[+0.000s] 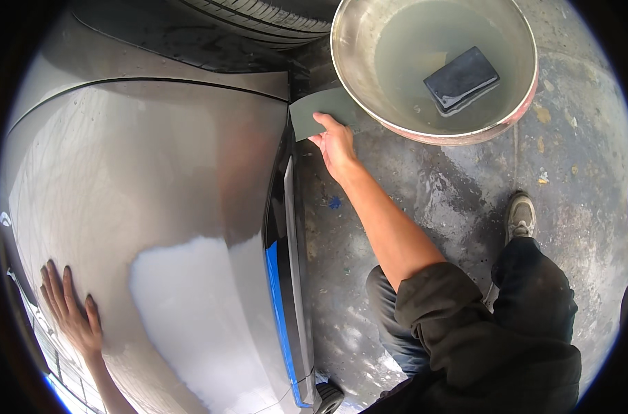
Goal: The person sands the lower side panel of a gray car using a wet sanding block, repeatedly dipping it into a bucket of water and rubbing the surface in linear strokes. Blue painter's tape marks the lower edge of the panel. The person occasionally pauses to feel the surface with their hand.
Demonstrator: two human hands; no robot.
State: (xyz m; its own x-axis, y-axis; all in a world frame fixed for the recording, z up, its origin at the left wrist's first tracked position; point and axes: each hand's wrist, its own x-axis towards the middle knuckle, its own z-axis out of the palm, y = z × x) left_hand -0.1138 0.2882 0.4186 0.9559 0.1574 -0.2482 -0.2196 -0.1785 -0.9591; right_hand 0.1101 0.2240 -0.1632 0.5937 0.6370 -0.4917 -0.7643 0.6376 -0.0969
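Note:
My right hand (337, 146) pinches a grey-green sheet of sandpaper (306, 116) at the edge of a car's bumper, with the thumb on top. Spread flat, my left hand (71, 312) rests on the grey-beige painted body panel (141, 159). Between the two hands, a pale grey-white patch (190, 297) with an uneven border covers part of the panel. Blue masking tape (279, 303) runs along the black trim (281, 200) on the panel's lower edge. The far end of the sheet lies close to the rim of a bucket.
The round metal bucket (353, 52) holds cloudy water with a dark rectangular block (462, 77) in it. A car tyre (259, 19) stands at the top. My shoe (521, 215) is on the wet, stained concrete floor (576, 172). A blue scrap (335, 202) lies near the trim.

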